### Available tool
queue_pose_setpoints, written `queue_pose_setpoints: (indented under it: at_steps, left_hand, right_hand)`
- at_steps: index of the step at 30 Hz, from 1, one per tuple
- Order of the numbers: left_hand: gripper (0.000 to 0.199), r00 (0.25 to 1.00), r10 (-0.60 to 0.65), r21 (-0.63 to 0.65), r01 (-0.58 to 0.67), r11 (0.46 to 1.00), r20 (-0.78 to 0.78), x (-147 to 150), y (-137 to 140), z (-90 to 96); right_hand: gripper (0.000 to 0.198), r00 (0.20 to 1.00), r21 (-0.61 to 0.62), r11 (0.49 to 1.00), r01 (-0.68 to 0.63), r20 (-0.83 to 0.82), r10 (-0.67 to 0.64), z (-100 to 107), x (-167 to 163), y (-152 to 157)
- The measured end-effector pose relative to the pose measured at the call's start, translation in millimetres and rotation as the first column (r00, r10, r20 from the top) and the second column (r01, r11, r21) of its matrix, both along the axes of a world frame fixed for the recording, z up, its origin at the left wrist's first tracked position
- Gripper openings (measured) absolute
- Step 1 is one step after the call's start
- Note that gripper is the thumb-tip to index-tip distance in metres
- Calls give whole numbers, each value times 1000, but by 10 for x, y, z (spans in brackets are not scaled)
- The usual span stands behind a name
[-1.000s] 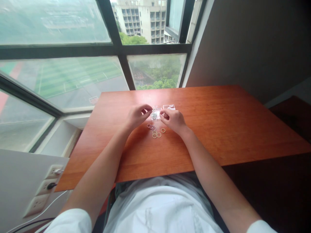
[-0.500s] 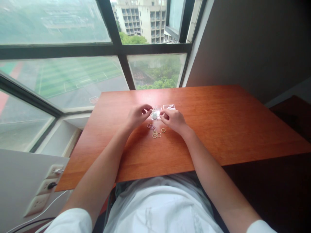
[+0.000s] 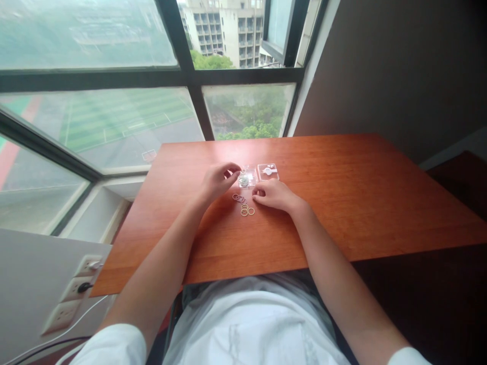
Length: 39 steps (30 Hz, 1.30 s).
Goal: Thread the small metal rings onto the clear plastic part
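Observation:
My left hand (image 3: 223, 180) is closed at the left edge of a small clear plastic box (image 3: 252, 178), its thumb and fingertips on that edge. Inside the box, on the left, lies a pile of pale greenish rings (image 3: 243, 181). My right hand (image 3: 274, 194) is lowered to the table just in front of the box, fingers curled in a pinch; whatever is between the fingertips is hidden. Left of those fingertips lies a row of pinkish-purple rings (image 3: 239, 198). Below them are several yellowish rings (image 3: 244, 210), one (image 3: 251, 212) slightly apart.
Behind my right hand lies the box's clear lid (image 3: 268, 171) with a white label. Everything rests on a reddish-brown wooden table (image 3: 342, 197). Windows (image 3: 247, 106) stand beyond its far edge. Wall sockets (image 3: 72, 291) with plugs and cables are at lower left.
My right hand has moved from the box's right side down toward me, uncovering the lid. The separate yellow ring on the right no longer shows. My left hand stays at the box.

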State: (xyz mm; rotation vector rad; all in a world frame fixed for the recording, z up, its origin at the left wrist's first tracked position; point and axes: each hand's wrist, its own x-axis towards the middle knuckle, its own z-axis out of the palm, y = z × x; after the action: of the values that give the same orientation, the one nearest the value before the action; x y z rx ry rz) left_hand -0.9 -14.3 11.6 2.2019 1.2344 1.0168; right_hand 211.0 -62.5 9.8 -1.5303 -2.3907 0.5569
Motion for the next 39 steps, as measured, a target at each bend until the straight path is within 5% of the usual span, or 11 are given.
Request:
queue_pose_setpoints:
  at_steps: [7, 22, 33, 39]
  left_hand:
    - [17, 1000, 0, 3, 0, 1000, -12, -2, 14, -17]
    - [17, 1000, -18, -7, 18, 1000, -19, 19, -12, -5]
    - [17, 995, -45, -43, 49, 998, 83, 97, -53, 16]
    - [19, 979, -166, -124, 180, 976, 121, 223, -155, 34]
  right_hand:
    - [19, 999, 75, 996, 52, 6, -52, -30, -9, 11]
    - [12, 995, 39, 997, 70, 62, -73, -23, 23, 26]
    - [13, 953, 264, 930, 256, -229, -198, -78, 3, 84]
    - [12, 941, 326, 904, 275, -285, -183, -91, -21, 68]
